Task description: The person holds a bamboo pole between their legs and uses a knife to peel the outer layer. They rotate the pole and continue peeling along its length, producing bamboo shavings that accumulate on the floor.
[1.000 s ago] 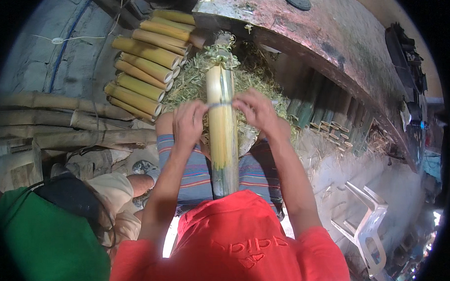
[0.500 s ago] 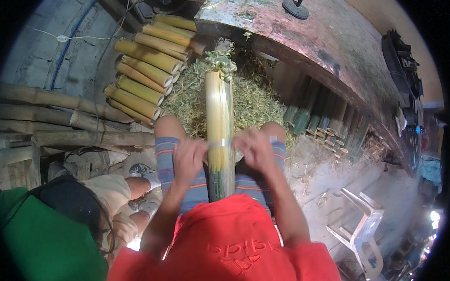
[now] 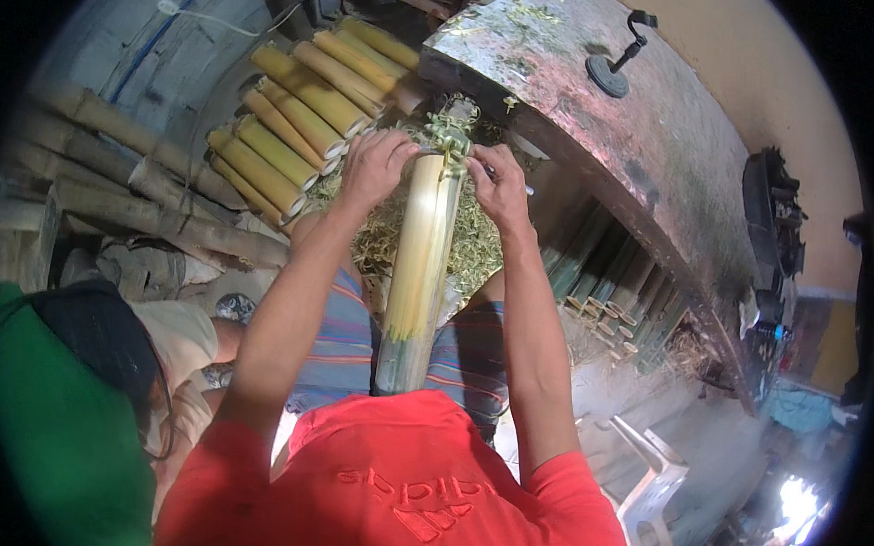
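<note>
A thick bamboo section (image 3: pixel 420 244) runs away from me between my thighs, its near end close to my red shirt. Most of its upper side is scraped pale yellow; the nearest part keeps a greyish-green skin with a jagged border. My left hand (image 3: pixel 375 171) and my right hand (image 3: pixel 499 185) are closed at either side of its far end. They grip a thin two-handed blade, seemingly a drawknife (image 3: pixel 428 153), lying across the bamboo. Fingers and shavings hide most of it. Curled green shavings (image 3: pixel 450 134) bunch up just beyond the blade.
A heap of shavings (image 3: pixel 474 255) lies beneath the bamboo. Yellow scraped bamboo tubes (image 3: pixel 313 115) are stacked at far left, green ones (image 3: pixel 600 279) under a worn table (image 3: pixel 578 95). Bamboo poles (image 3: pixel 160 210) and a person in green (image 3: pixel 57 404) are at left, a white plastic chair (image 3: pixel 653 483) at right.
Both hands have pushed away from me along the bamboo, from its near half to its far end, taking the blade with them. My arms are now stretched out, and the view has shifted.
</note>
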`<act>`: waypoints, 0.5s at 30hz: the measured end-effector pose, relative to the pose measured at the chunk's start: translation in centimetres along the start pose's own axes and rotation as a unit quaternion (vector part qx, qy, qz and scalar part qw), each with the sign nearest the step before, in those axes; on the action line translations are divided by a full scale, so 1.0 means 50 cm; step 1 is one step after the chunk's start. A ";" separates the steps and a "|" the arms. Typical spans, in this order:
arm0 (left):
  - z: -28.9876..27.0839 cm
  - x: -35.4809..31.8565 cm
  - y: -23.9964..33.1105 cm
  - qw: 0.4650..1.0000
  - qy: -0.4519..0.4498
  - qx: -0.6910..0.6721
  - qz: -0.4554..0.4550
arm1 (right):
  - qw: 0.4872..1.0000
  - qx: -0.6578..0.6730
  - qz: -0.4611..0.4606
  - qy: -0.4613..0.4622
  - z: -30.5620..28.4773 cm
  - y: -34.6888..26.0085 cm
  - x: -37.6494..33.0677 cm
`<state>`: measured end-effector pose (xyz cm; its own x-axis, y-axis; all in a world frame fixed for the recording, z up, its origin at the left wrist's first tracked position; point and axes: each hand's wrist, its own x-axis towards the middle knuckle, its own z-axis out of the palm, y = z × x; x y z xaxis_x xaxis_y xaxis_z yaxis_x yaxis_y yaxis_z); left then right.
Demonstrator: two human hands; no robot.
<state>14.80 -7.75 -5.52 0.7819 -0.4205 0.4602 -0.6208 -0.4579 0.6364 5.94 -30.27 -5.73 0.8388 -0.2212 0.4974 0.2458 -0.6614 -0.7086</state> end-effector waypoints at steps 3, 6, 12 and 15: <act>-0.026 -0.050 0.029 1.000 0.004 0.004 0.017 | 1.000 -0.015 0.006 -0.001 -0.009 -0.035 -0.050; -0.083 -0.190 0.088 0.998 -0.054 0.027 0.026 | 0.998 -0.008 -0.010 -0.057 -0.043 -0.110 -0.183; -0.153 -0.443 0.183 0.997 -0.063 0.016 -0.032 | 0.987 -0.025 0.054 -0.149 -0.095 -0.244 -0.384; -0.097 -0.333 0.136 0.999 -0.009 -0.036 -0.028 | 0.991 -0.062 0.014 -0.120 -0.077 -0.189 -0.274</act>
<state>-2.18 -0.06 -5.85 0.8140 -0.4093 0.4122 -0.5697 -0.4241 0.7039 -9.74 -23.77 -3.92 0.9396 -0.0730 0.3345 0.1720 -0.7442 -0.6454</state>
